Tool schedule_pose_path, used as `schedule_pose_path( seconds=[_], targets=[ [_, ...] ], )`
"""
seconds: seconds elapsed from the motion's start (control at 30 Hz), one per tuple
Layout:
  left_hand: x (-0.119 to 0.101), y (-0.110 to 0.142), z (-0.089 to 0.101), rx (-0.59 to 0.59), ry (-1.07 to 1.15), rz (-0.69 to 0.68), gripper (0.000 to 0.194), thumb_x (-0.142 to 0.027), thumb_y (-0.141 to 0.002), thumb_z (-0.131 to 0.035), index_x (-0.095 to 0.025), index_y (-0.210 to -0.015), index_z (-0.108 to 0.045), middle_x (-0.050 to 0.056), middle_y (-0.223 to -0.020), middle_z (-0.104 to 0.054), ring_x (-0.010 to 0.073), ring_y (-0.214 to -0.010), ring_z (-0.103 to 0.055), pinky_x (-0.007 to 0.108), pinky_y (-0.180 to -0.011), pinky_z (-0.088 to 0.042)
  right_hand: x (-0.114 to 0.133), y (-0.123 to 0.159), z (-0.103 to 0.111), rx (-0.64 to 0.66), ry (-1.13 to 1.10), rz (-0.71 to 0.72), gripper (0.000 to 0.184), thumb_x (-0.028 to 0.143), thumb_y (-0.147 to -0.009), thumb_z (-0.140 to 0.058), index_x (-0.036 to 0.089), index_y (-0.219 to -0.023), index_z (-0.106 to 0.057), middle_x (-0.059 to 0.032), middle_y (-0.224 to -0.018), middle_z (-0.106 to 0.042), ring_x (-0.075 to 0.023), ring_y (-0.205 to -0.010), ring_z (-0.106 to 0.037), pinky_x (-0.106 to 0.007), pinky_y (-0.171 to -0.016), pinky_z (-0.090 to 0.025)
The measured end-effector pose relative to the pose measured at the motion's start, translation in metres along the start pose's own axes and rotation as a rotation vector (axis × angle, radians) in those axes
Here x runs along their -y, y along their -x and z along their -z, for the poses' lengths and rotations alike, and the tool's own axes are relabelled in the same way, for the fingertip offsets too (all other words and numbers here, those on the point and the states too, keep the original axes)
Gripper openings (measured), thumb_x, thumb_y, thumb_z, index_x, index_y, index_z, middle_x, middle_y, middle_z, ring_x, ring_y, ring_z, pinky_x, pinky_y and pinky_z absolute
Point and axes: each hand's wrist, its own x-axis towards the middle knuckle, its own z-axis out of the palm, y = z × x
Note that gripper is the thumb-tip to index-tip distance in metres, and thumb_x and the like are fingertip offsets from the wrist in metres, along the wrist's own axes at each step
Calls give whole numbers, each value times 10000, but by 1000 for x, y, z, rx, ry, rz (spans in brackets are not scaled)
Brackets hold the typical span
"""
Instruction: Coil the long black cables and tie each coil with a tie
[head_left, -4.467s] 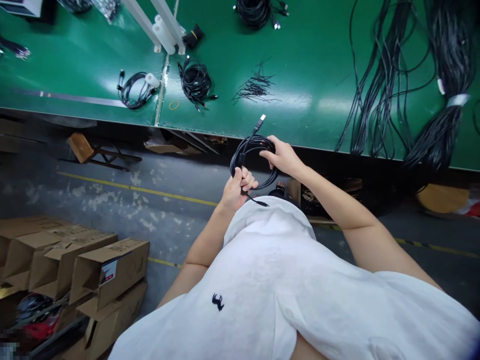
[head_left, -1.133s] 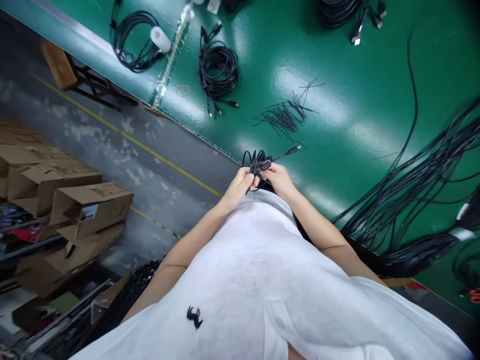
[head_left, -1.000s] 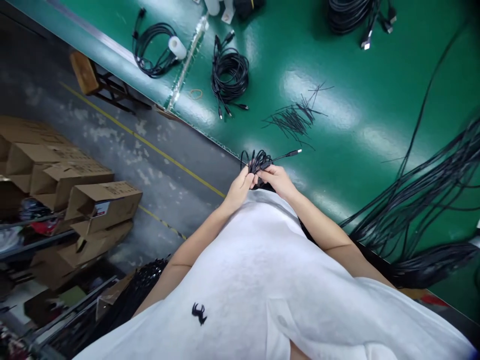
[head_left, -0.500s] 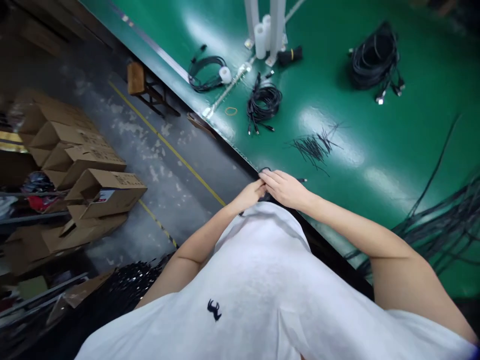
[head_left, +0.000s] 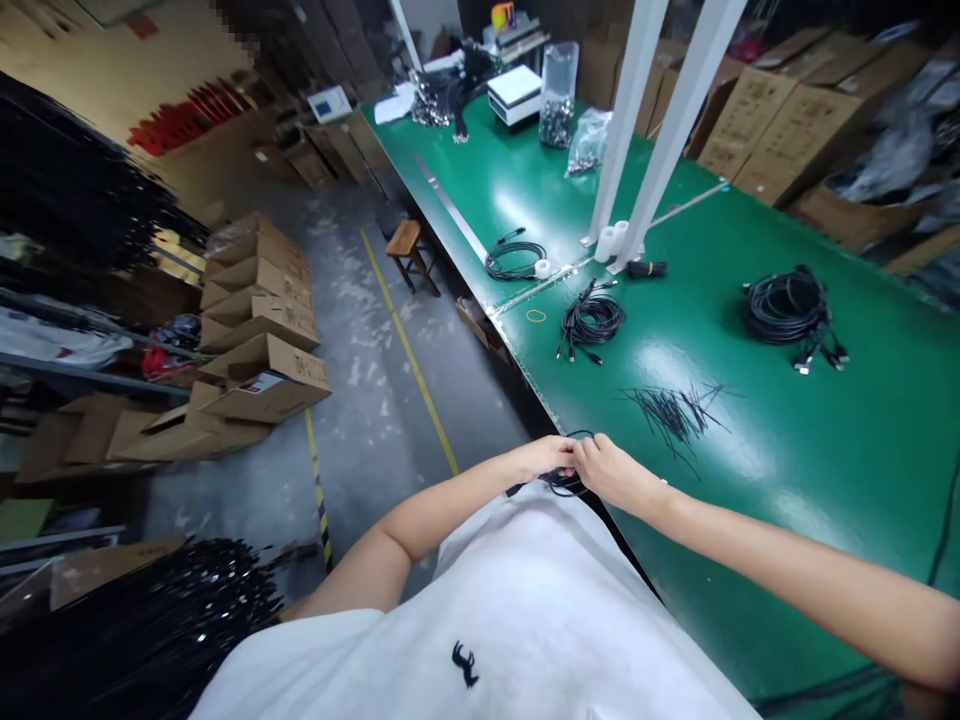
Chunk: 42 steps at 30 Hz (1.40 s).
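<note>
My left hand (head_left: 546, 459) and my right hand (head_left: 606, 470) meet at the table's near edge, close to my shirt. Both are closed around a coiled black cable (head_left: 568, 488), whose loops show above and below the fingers. What the fingertips pinch is mostly hidden. On the table beyond lies a loose pile of short black ties (head_left: 675, 415). A coiled cable bundle (head_left: 594, 318) with several plugs lies farther off, and a yellow rubber band (head_left: 535, 316) is to its left.
A larger cable coil (head_left: 787, 305) lies on the green table (head_left: 847, 430) at right. White posts (head_left: 667, 130) rise from the table beside white rolls (head_left: 611, 241). Open cardboard boxes (head_left: 262, 380) and a wooden stool (head_left: 405, 245) stand on the floor at left.
The view has tilted up, showing more of the table's far end. My hands have shifted against each other; more of the cable's loop shows below them.
</note>
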Motion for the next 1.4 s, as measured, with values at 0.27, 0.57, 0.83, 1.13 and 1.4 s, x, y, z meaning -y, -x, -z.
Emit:
schedule_pose_path(
  seconds=[0.27, 0.57, 0.83, 1.13, 1.4],
  targets=[
    [-2, -17, -15, -49, 57, -77, 609, 9, -715, -440, -161, -1281, -587, -16, -729, -575, 88, -606, -452, 243, -622, -360, -22, -15, 2, 368, -363, -342, 255, 65, -847, -439, 72, -918, -685, -174, -878, -697, -259, -803, -659, -310, -553, -360],
    [-54, -25, 30, -43, -1092, -536, 536, -253, -848, -615, -301, -1377, -549, 89, -1155, -528, 252, -1108, -458, 445, -1022, -357, -46, -8, -4, 226, -455, -534, 281, 192, -949, -393, 114, -964, -663, -128, -915, -707, -232, -858, -678, -287, -605, -368],
    [-71, -41, 13, -9, -1610, -710, 363, -363, -822, -673, -161, -1122, -691, 160, -1163, -529, 326, -1120, -441, 487, -945, -391, -38, -4, -17, 234, -412, -461, 308, 168, -955, -369, 92, -916, -665, -148, -871, -689, -248, -824, -669, -306, -580, -361],
    [-33, -42, -8, -201, -1093, -472, 416, -287, -896, -599, -173, -1280, -489, 117, -1211, -604, 195, -963, -654, 363, -889, -503, -61, 13, -39, 315, -331, -580, 263, 107, -900, -382, 84, -948, -639, -167, -892, -662, -260, -852, -650, -291, -581, -354],
    [-36, -60, -26, -253, -1155, -305, 334, -305, -910, -522, -89, -1151, -606, 188, -1036, -696, 315, -1001, -664, 452, -908, -489, -57, 6, -29, 272, -318, -478, 263, 91, -889, -383, 91, -984, -628, -149, -918, -656, -266, -868, -637, -319, -601, -353]
  ],
)
